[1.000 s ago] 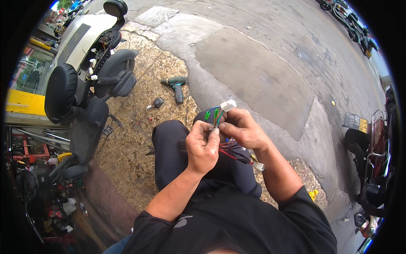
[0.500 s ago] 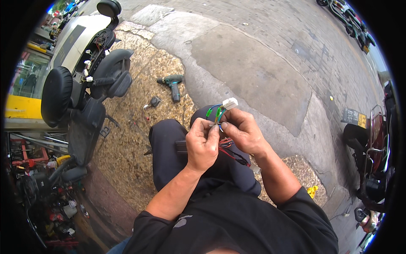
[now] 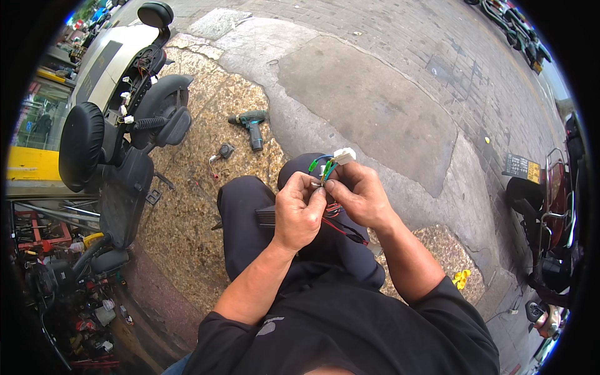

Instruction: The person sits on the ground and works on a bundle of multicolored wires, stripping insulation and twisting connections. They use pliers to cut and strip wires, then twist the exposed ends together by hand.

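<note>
Green-sleeved wires in both hands

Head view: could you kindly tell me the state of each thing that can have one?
Left hand: closed, fingertips pinching thin wires.
Right hand: closed, fingertips at the same wires.
White connector: wires attached.
Black finned box: partly hidden by the left hand.
Drill: lying on the ground, unheld.
Scooter: white plugs exposed.
Yellow item: crumpled.

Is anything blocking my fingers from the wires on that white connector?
Nothing visible is: your left hand and right hand pinch the wires directly, though they hide the pinched ends from view.
</note>
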Motion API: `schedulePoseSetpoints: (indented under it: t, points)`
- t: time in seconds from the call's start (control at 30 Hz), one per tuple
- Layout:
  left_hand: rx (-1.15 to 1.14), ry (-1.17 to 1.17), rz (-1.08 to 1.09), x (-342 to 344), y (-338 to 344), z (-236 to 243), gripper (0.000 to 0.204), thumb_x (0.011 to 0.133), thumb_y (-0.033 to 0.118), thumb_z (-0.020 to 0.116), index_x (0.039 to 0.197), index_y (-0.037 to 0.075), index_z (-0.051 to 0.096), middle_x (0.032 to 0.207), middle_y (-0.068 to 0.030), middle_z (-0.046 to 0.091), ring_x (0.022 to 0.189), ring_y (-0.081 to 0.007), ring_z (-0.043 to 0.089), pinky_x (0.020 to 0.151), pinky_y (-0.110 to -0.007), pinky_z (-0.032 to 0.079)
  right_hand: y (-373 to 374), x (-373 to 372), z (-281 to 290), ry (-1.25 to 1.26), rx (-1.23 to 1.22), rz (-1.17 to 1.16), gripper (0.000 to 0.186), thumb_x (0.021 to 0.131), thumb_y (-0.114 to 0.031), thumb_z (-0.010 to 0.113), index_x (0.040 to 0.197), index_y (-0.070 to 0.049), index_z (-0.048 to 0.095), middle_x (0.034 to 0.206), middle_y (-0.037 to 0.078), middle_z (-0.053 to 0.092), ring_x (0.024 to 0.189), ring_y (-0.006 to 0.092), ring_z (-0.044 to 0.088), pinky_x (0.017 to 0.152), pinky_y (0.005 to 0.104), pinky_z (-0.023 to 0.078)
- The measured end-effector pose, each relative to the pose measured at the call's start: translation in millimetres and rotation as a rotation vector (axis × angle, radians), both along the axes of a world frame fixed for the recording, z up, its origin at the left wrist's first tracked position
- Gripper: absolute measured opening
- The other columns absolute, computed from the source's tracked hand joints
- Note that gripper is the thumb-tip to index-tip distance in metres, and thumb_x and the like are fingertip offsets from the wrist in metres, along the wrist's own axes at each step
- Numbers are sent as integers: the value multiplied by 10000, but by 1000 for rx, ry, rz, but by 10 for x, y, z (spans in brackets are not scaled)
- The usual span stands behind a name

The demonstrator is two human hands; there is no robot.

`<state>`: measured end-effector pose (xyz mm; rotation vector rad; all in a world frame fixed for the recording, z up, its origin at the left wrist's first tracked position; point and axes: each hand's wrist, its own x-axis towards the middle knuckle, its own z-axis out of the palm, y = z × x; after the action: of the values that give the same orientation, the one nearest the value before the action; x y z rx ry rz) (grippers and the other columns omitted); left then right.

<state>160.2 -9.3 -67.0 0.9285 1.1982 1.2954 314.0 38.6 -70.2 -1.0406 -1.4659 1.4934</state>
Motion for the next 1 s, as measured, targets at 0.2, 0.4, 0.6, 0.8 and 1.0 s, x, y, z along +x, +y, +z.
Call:
schedulePoseSetpoints:
  t: [0.2,0.4,0.6,0.8,1.0]
  points:
    - [74,171,-15,10,4,-46,59,989,-28,581,949,5,552,792,-9,626,655,-21,553,573,-191,457,-36,-22,-23,-72,19,-69,147,902,-77,685,909,67,655,797,101,680,767,115,603,684,326,518]
    - [97,247,-20,32,-4,-37,50,972,-42,585,950,-1,567,793,-1,627,687,-15,545,594,-208,445,-23,13,-50,-54,-1,-46,133,917,-71,673,905,58,641,808,82,672,775,112,597,688,321,515]
    - [1,-96,-174,-152,61,-23,137,990,-74,506,1048,-50,628,955,-62,707,867,-84,653,803,-244,551,38,57,-56,121,-100,60,104,978,-57,635,975,47,630,854,39,662,802,91,592,709,292,521]
    - [-178,-404,-363,-427,227,-17,133,1006,8,553,1091,-19,652,977,-128,726,872,-194,716,818,-338,599,36,36,11,171,-142,112,102,1003,-45,613,985,55,609,859,60,671,807,120,643,722,303,551]
    - [-269,-556,-419,-501,279,-38,105,1017,29,567,1070,-16,646,964,-124,721,864,-198,726,810,-346,615,36,-7,75,173,-161,126,87,1008,-23,592,996,64,596,848,71,669,802,142,674,725,307,564]
